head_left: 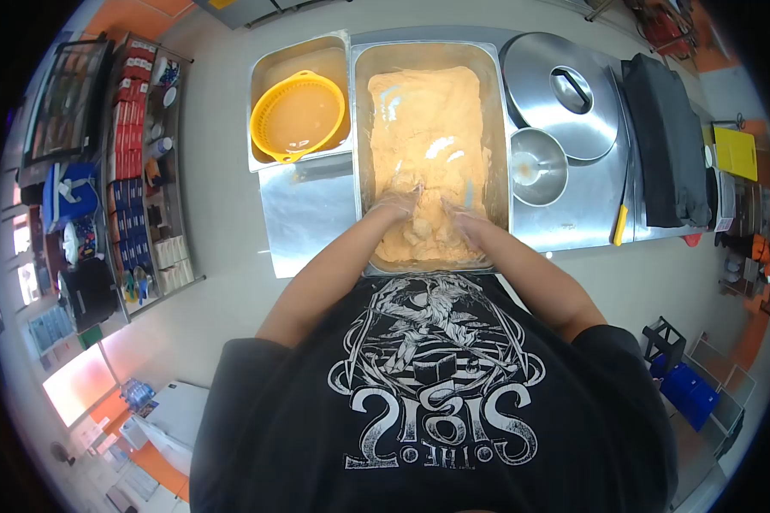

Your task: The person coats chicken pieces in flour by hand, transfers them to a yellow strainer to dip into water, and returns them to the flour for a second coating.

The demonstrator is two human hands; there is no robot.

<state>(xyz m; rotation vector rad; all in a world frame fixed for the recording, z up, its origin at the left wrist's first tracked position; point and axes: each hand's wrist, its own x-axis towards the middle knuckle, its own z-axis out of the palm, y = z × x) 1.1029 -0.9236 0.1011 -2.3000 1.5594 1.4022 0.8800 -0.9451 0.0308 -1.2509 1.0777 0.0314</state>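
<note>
A deep steel pan (362, 128) holds a wide bed of orange-tan powder (423, 111) that looks like breading flour. My left hand (399, 203) and my right hand (465, 226), both in thin clear plastic gloves, are down in the powder at the near end. Several lumpy powder-coated pieces (423, 229) lie between and beside them; their kind is hidden by the coating. Powder covers most of my fingers, so their grip does not show.
At the left, a yellow colander (340, 115) sits in a steel pan (257, 162) of cloudy liquid. On the right are a steel bowl (547, 175), a large round lid (539, 77), a yellow-handled long tool (619, 224) and a black covered object (663, 141).
</note>
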